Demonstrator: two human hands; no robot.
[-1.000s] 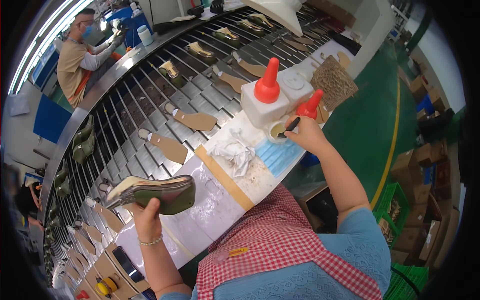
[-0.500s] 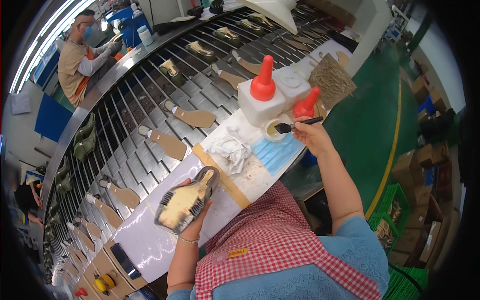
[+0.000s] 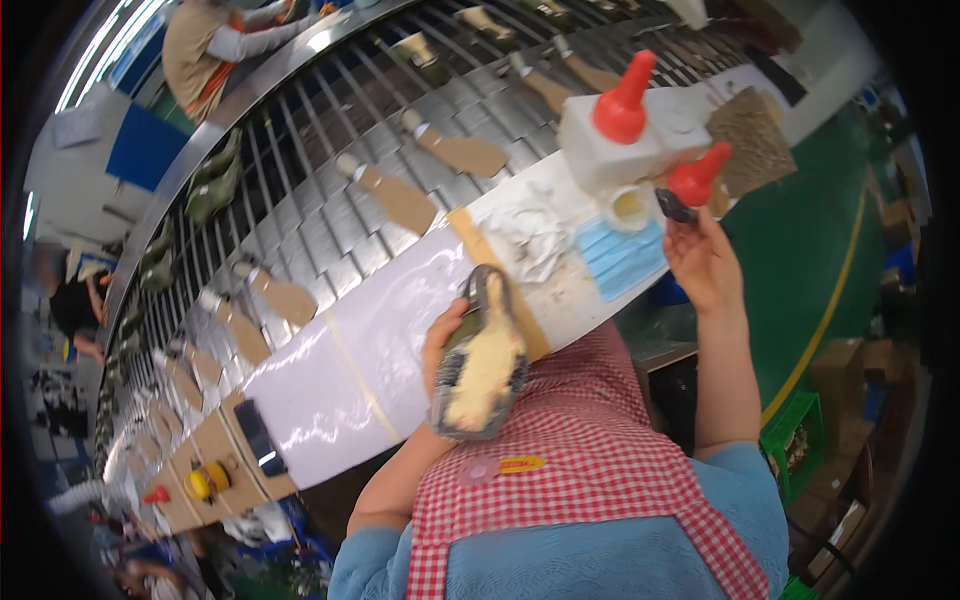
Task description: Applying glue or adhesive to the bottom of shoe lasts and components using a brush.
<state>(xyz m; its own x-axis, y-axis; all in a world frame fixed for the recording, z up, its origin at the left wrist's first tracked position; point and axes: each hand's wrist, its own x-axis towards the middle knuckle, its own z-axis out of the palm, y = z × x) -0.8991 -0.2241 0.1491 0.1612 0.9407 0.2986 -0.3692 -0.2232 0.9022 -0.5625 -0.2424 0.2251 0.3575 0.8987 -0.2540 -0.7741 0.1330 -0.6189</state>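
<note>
My left hand (image 3: 443, 345) is closed around an upturned dark shoe upper (image 3: 487, 360), near my apron at the table's front edge. Cream-coloured material covers most of its underside, with dark gathered edges around the toe. In my right hand (image 3: 708, 262) is a brush; its dark head (image 3: 675, 207) shows above the fingers, while most of the handle is hidden. Just left of the brush head stands a small white cup (image 3: 628, 208) with pale yellowish contents. Behind the cup is a white bottle with a red cone cap (image 3: 622, 105), and a second red cone cap (image 3: 700, 175) rises beside the brush.
A light blue face mask (image 3: 620, 258) and a crumpled white cloth (image 3: 530, 235) lie on the table. Beyond it, a slatted conveyor (image 3: 345, 235) carries insoles (image 3: 395, 198) and shoe uppers. A phone (image 3: 260, 437) and yellow tape roll (image 3: 207, 481) lie left. Another person (image 3: 205, 55) stands across the conveyor.
My left hand has brought the shoe upper closer to my apron and turned it more upright in view. The brush has moved off the cup's rim to its right. The view has shifted.
</note>
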